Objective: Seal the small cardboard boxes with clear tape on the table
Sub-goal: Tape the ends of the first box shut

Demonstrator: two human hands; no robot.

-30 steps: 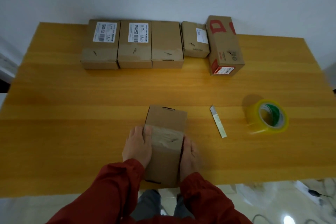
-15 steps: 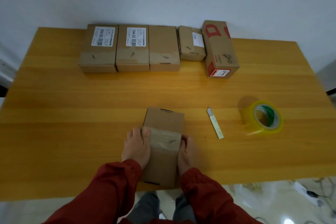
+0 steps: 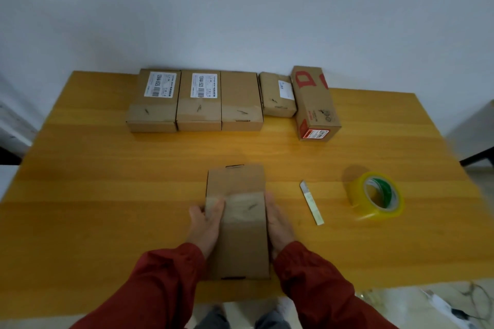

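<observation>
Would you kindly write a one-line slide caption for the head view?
Both hands press a taped cardboard box on the wooden table, tape roll and five boxes beyond.

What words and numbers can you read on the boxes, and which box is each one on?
"1244A-5525": white label on the far-left box; its smaller print and barcode are too blurred.
"1244A-5525": white label on the second box; the rest is too small.
Big red "D": top of the tall box; its red-and-white end label is unreadable.
Small box: label too blurred.
The box between the hands: no text.
</observation>
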